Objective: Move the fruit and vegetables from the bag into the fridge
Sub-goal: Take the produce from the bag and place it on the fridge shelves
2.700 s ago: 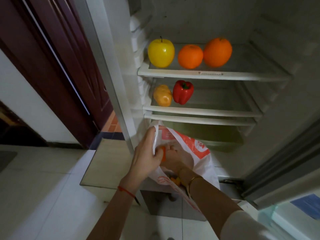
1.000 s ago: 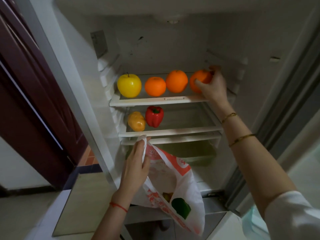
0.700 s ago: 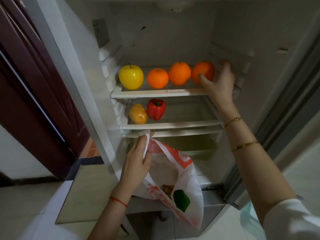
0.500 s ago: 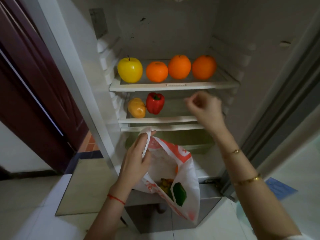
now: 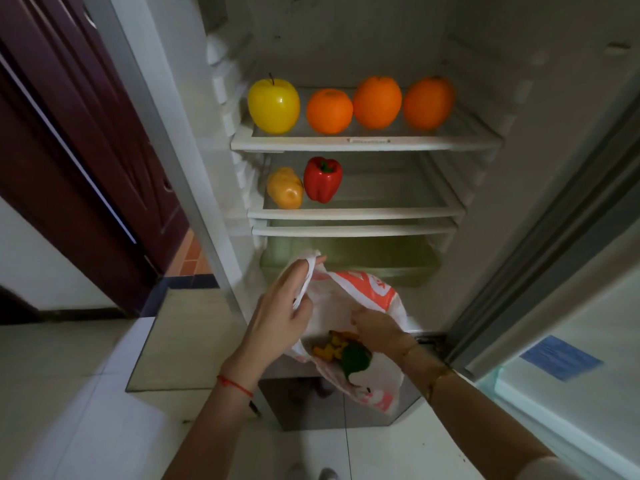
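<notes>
My left hand (image 5: 281,315) grips the handle of a white and orange plastic bag (image 5: 363,296) held in front of the open fridge. My right hand (image 5: 375,329) reaches into the bag's mouth, fingers hidden inside, above a green vegetable (image 5: 355,358) and yellow-orange pieces (image 5: 329,346). On the upper shelf (image 5: 367,142) sit a yellow apple (image 5: 273,105) and three oranges (image 5: 329,110) (image 5: 377,102) (image 5: 428,102). The middle shelf (image 5: 356,213) holds a potato (image 5: 284,188) and a red pepper (image 5: 322,179).
A greenish crisper drawer (image 5: 349,254) lies under the lowest shelf. The fridge door (image 5: 568,323) stands open at the right. A dark red wooden door (image 5: 86,150) is at the left, with pale floor tiles (image 5: 69,393) below.
My right hand let go of the third orange on the upper shelf, came down and went into the bag. My left hand kept hold of the bag.
</notes>
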A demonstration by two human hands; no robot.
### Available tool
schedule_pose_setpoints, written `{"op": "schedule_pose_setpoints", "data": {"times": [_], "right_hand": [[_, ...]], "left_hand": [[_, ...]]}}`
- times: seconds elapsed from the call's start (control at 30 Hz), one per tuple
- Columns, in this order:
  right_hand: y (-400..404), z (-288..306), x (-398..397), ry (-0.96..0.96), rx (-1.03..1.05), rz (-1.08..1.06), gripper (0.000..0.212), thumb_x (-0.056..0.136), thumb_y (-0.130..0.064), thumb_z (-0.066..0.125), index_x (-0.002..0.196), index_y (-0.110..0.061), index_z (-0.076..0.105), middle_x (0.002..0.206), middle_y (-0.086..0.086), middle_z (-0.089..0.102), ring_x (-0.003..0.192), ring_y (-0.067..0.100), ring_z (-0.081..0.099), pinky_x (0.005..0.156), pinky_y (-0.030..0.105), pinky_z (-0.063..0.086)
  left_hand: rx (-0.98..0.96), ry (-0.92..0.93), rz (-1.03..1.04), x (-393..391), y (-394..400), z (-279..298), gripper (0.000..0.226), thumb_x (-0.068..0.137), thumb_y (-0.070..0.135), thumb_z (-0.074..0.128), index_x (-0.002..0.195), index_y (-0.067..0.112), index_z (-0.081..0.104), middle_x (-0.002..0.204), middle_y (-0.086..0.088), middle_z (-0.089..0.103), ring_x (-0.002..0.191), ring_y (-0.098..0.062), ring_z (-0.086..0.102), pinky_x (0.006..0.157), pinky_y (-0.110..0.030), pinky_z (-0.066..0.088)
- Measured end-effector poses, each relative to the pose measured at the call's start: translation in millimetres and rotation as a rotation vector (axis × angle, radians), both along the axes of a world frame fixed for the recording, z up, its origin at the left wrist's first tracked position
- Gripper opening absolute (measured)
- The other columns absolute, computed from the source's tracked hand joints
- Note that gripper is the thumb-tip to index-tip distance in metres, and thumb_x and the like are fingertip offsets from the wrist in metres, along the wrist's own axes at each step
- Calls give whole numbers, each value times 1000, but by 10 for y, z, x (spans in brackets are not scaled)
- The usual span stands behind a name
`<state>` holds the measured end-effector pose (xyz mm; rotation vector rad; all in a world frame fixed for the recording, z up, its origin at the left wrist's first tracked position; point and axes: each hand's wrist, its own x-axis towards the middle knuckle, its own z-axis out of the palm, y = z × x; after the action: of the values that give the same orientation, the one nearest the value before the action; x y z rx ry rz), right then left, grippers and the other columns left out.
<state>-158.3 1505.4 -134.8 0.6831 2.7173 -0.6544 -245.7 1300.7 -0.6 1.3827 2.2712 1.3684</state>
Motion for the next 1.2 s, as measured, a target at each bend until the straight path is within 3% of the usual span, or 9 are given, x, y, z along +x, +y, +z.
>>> {"op": "schedule_pose_setpoints", "data": {"times": [0.07, 0.17, 0.33, 0.47, 0.57, 0.73, 0.9, 1.03, 1.2], "right_hand": [[89, 0, 38, -63, 26, 0, 40, 100, -23, 42, 138, -11, 48, 139, 14, 50, 129, 33, 47, 107, 41, 39], [160, 47, 74, -6, 81, -60, 38, 100, -18, 38, 135, -5, 48, 134, 18, 53, 120, 36, 53, 99, 44, 43], [264, 45, 116, 64, 153, -86, 39, 102, -25, 34, 135, -10, 46, 134, 12, 53, 119, 32, 54, 97, 44, 47], [371, -33, 113, 176, -55, -294, 43, 106, -38, 29, 142, -20, 41, 138, 6, 54, 125, 22, 51, 106, 31, 39], [422, -60, 99, 203, -3, -325, 40, 105, -38, 32, 139, -20, 43, 136, 7, 56, 112, 16, 54, 97, 21, 38], [455, -101, 135, 13, 170, -58, 85, 89, -52, 60, 152, -20, 15, 149, 7, 39, 135, 27, 42, 113, 39, 36], [416, -157, 81, 73, 157, -104, 90, 82, -53, 67, 150, -22, 18, 141, 6, 48, 129, 25, 48, 108, 37, 41], [408, -53, 19, 216, -153, -181, 92, 70, -46, 81, 144, -24, 31, 137, 2, 49, 129, 23, 47, 106, 35, 42], [367, 554, 26, 346, -675, -330, 51, 85, -35, 71, 128, -25, 45, 127, 6, 53, 117, 24, 54, 95, 37, 53]], "left_hand": [[-6, -6, -13, 7, -14, -31, 58, 91, 2, 50, 140, 32, 40, 134, 17, 52, 109, -1, 56, 85, -14, 48], [-19, -15, 12, 38, 7, -58, 52, 91, 6, 52, 134, 34, 40, 115, 11, 57, 93, -3, 60, 71, -17, 50], [-31, -42, 6, 71, 93, -27, 51, 91, 2, 52, 135, 26, 42, 92, 24, 49, 81, 12, 55, 63, -4, 41], [-28, -46, -11, 77, 154, -33, 54, 92, 6, 52, 138, 29, 39, 122, 18, 53, 103, 12, 51, 76, 2, 40], [-41, -34, -16, 71, 182, -61, 55, 92, 7, 53, 142, 24, 39, 135, 9, 51, 116, 6, 45, 82, 5, 36], [-41, -38, -16, 38, 207, -104, 57, 92, 11, 54, 144, 27, 35, 137, 10, 50, 118, 1, 49, 83, 0, 41], [-33, -47, 10, 23, 226, -100, 61, 93, 9, 55, 147, 25, 33, 132, 17, 44, 116, 4, 44, 77, 5, 37], [-29, -38, -4, -38, 242, -78, 62, 92, 6, 52, 147, 28, 33, 135, 14, 48, 113, 13, 46, 84, 5, 35], [28, -41, -16, -128, 246, -33, 67, 90, -3, 49, 148, 27, 33, 137, 18, 48, 120, 12, 47, 94, -7, 42]]}}
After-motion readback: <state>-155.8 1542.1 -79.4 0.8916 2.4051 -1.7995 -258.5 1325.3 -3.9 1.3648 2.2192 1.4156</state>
